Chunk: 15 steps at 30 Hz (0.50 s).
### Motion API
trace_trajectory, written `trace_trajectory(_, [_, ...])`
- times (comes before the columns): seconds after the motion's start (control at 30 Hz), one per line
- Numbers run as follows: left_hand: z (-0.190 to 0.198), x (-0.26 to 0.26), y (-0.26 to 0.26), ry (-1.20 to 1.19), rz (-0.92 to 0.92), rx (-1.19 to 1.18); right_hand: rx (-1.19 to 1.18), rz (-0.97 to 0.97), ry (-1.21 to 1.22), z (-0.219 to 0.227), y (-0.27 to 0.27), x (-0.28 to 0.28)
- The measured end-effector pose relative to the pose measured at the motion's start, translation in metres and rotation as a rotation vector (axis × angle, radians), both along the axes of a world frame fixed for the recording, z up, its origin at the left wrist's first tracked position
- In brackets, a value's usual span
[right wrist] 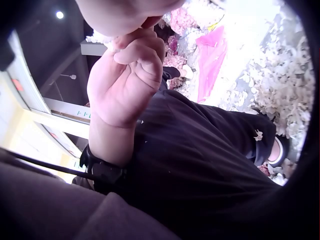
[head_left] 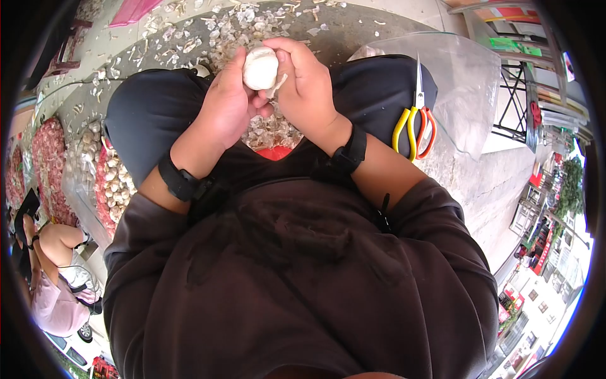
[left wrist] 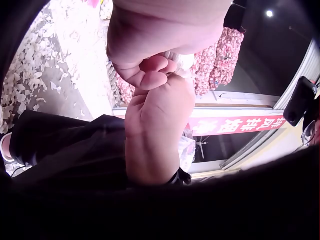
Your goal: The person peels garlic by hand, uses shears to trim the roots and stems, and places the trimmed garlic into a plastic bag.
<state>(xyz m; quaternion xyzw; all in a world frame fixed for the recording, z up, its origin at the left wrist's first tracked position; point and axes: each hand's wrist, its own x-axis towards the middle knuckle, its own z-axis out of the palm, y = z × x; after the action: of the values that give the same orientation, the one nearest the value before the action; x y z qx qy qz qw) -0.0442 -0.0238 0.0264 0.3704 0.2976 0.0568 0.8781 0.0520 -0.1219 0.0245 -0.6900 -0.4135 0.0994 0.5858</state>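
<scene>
A white garlic bulb (head_left: 260,68) is held up between both hands, over the gap between the knees. My left hand (head_left: 222,112) grips its left side with curled fingers. On the other side my right hand (head_left: 307,88) holds it, the thumb lying against the bulb. A loose strip of papery skin (head_left: 277,86) hangs at the bulb's right edge by the right thumb. In the left wrist view the bulb (left wrist: 184,61) is largely covered by the left hand (left wrist: 165,25) and curled fingers. The right wrist view shows the left hand (right wrist: 125,85) beyond the right hand (right wrist: 127,12).
Yellow-and-orange-handled scissors (head_left: 416,120) lie by the right thigh, near a clear plastic sheet (head_left: 470,82). Garlic skins (head_left: 237,28) cover the floor ahead. Mesh sacks of garlic (head_left: 52,167) stand at left, near another seated person (head_left: 60,297). Pink plastic (right wrist: 211,60) lies on the floor.
</scene>
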Motion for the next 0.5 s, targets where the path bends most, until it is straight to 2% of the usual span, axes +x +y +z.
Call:
trace_trajectory(0.1, [0.002,-0.001,-0.001,-0.062,-0.042,0.107,-0.027,0.005,-0.012,-0.002,-0.002,0.003])
trace_trajectory(0.2, [0.007,-0.001,-0.003,-0.089,0.011,0.225,0.043,-0.010,-0.164,-0.011,0.002,0.007])
trace_trajectory(0.3, [0.005,-0.004,0.002,-0.077,-0.003,0.293,-0.140,0.019,-0.061,-0.012,-0.002,0.009])
trace_trajectory(0.4, [0.001,-0.002,0.000,-0.266,-0.020,0.735,-0.291,0.057,0.129,-0.033,-0.005,0.018])
trace_trajectory(0.5, [-0.001,-0.003,0.001,-0.180,0.004,0.704,-0.025,0.075,0.064,-0.041,0.000,0.019])
